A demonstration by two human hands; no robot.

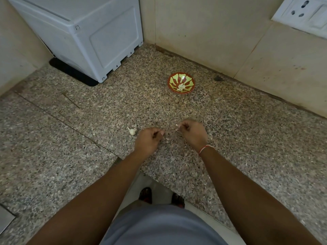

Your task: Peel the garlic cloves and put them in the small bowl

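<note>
Two hands work low over a speckled granite counter, side by side and slightly apart, near the front edge. The left hand has its fingers curled inward, and a small pale bit shows at its fingertips; whether that is a clove or a scrap of skin is too small to tell. The right hand is curled too, its thumb and fingers pinching a small white piece of garlic at the far-left tip of the hand. A red and white thread band circles the right wrist.

Just left of the left hand, on the counter, lies the rest of a garlic bulb, white, with a papery tail sticking out. A few pale flakes of garlic skin lie on the stone between the two hands.

Farther back and a little right stands the small bowl, red-brown with yellow-green petal shapes inside, well apart from both hands. Several peeled cloves sit at its bottom.

At the far left stands a grey plastic appliance on a black mat. A white wall socket is at the far right on the tiled wall.
</note>
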